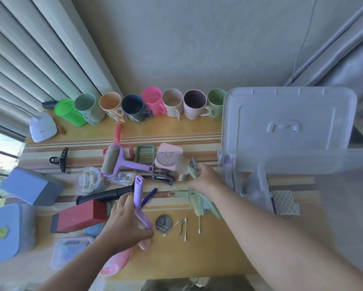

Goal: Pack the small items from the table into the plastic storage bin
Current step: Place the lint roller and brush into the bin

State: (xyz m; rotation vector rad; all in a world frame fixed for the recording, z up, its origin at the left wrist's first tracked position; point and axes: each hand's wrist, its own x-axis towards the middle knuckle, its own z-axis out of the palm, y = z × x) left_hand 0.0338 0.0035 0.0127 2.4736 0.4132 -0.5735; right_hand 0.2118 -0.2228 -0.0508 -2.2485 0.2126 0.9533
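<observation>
— Both forearms fill the near edge. See the left hand [126, 215]? It's wrapped round a lilac handle [139, 192], some roller frame by the look of it, fingers closed on it low over the table [218, 244].

— And the right hand [205, 177]?

— Blurred. It's out toward the bin [302, 185], with a pale green piece [192, 168] at its fingertips. I'd say it's pinching that, but I can't tell for sure through the smear.

— How full is the bin, then?

— Hard to read; the wall is clear plastic and it's all haze. A few shapes show inside near the left wall, so I'd guess some things are in. Its lid [285, 118] leans up behind it, off.

— So what's left, biggest first?

— Plenty. Blue box [31, 185] and red box [77, 217] on the left, a lint roller [113, 162] mid-table, a black tube [105, 194], a green basket [145, 156], a pink case [169, 157], a hair claw [59, 159], a blue pen [150, 196]. Then the fiddly bits: a needle disc [163, 222] and cotton swabs [184, 229] lying loose just beside it.

— The cups [134, 106] along the wall?

— Eight in a row, untouched. Whether they count as small items, I couldn't say.

— Early days, then.

— I'd judge well under halfway. Most of the table is covered.
</observation>
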